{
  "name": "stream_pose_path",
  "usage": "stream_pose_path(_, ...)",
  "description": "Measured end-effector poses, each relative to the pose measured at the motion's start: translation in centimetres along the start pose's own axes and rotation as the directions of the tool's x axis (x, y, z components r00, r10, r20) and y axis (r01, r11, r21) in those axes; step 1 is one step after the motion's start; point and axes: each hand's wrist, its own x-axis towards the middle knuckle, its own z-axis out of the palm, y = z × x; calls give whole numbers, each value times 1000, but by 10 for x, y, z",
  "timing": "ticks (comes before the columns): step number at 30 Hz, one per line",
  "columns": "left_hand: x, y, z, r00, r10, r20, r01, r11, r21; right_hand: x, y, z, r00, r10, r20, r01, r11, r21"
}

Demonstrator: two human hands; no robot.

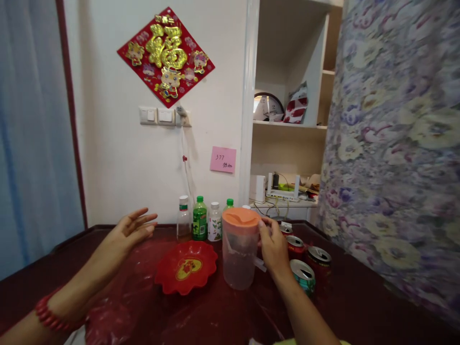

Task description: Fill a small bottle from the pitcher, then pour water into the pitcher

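Observation:
My left hand (134,229) is raised above the left side of the table, fingers stretched and apart, holding nothing. To its right lies a red scalloped plate (206,275) with a yellow heart design. A clear plastic pitcher (239,263) with an orange lid (240,216) stands upright on the table. My right hand (273,247) is closed at the pitcher's right side, by the upper part of the handle; some fingers are hidden behind it. Just right of this hand are several opened drink cans, among them a green can (304,277) and a dark red can (319,261).
Behind the plate stand a clear bottle (183,220), a green bottle (200,219) and a white bottle (214,223). Crumpled clear plastic (109,321) lies at the front left of the dark red table (201,318). Shelves with a router (283,189) are behind; a floral curtain (391,143) hangs right.

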Motion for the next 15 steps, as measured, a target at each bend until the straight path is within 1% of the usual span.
stream_pose_path(4,-8,-7,-17,1000,-9,11,9,998,69,-2,6,3,998,45,-44,-41,996,84)
stream_pose_path(7,-16,-13,-23,999,3,38,-7,994,113,-2,9,4,995,78,-67,-69,988,138)
stream_pose_path(11,-22,-18,-31,995,1,103,-20,983,185,-1,13,1,989,127,-72,-112,977,183)
stream_pose_path(15,-23,-18,-50,987,-16,162,-28,964,264,-3,17,-3,986,156,-64,-141,971,193)
